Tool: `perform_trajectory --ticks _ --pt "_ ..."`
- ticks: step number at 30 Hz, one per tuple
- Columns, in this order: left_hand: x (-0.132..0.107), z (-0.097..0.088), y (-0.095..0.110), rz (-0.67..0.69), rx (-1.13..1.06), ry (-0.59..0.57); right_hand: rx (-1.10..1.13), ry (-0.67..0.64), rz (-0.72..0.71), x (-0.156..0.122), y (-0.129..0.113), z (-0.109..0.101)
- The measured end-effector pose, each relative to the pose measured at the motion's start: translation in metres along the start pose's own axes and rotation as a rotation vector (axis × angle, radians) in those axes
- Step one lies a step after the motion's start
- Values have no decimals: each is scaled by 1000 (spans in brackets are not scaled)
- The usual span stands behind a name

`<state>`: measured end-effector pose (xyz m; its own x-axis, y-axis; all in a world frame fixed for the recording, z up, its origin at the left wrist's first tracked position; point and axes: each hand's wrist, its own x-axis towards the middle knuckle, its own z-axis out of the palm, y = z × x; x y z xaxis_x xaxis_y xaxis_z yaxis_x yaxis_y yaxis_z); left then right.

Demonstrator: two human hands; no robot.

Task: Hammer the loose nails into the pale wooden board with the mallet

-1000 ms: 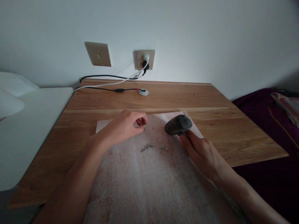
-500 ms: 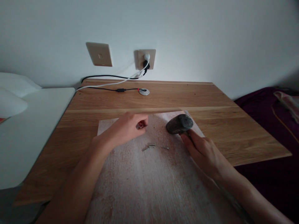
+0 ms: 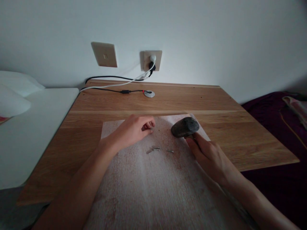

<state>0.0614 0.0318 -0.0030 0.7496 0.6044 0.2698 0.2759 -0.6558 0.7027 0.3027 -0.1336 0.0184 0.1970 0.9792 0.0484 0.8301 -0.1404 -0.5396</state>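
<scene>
My right hand is closed round the handle of a mallet. Its thick dark head hangs above the right far part of a pale, worn wooden board. Over the board's far left part, my left hand is pinched closed. The small end of a nail shows between thumb and fingertips; the rest of it is hidden. Several loose silvery nails lie on the board between the hands, one nail apart on the right. Small dark dots mark the board near the mallet head.
The board rests on a brown wooden desk against a white wall. Black and white cables run along its back to a wall socket and a round grommet. A white surface adjoins left; dark purple cloth lies right.
The fingers of my left hand have shifted slightly, and the nail's end now shows at the fingertips. The mallet stays almost where it was. The view has moved a little.
</scene>
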Motion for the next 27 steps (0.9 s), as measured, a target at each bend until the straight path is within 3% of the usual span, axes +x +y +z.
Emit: perform_trajectory --ticks 17,27 --pt "0 0 1 -50 -1 -42 9 -47 -37 4 -3 -5" --pt "-1 -1 0 -39 34 -18 76 -122 -137 13 -63 -21"
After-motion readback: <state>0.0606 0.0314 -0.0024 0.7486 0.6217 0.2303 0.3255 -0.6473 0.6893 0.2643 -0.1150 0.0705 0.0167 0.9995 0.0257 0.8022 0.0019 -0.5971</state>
